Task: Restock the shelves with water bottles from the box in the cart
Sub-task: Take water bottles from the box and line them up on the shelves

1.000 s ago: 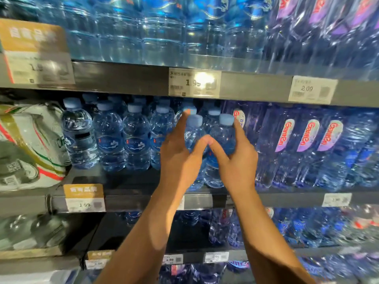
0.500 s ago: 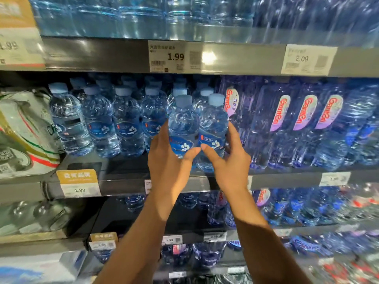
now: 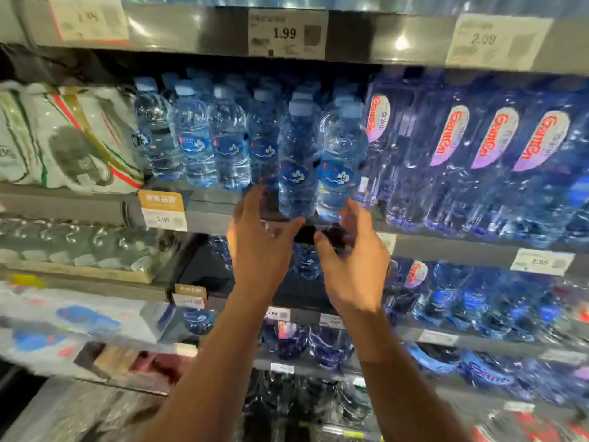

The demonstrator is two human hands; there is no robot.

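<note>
Two small water bottles with pale blue caps stand upright at the front edge of the middle shelf (image 3: pixel 216 215): the left bottle (image 3: pixel 298 161) and the right bottle (image 3: pixel 342 161). Behind and left of them stand several matching bottles (image 3: pixel 194 138). My left hand (image 3: pixel 259 247) hangs just below the left bottle, fingers relaxed, holding nothing. My right hand (image 3: pixel 353 266) hangs below the right bottle, fingers loosely spread, also empty. Neither hand touches a bottle. The box and the cart are out of view.
Large wrapped Ganten bottle packs (image 3: pixel 490 148) fill the shelf to the right. A white wrapped multipack (image 3: pixel 70 138) sits at the left. Price tags (image 3: pixel 287 33) hang on the shelf edges. Lower shelves (image 3: pixel 446 336) hold more blue bottles.
Both hands gripped the two front bottles a second ago; they have let go and dropped back below the shelf edge. The bottles stay standing on the shelf. The view has tilted downward.
</note>
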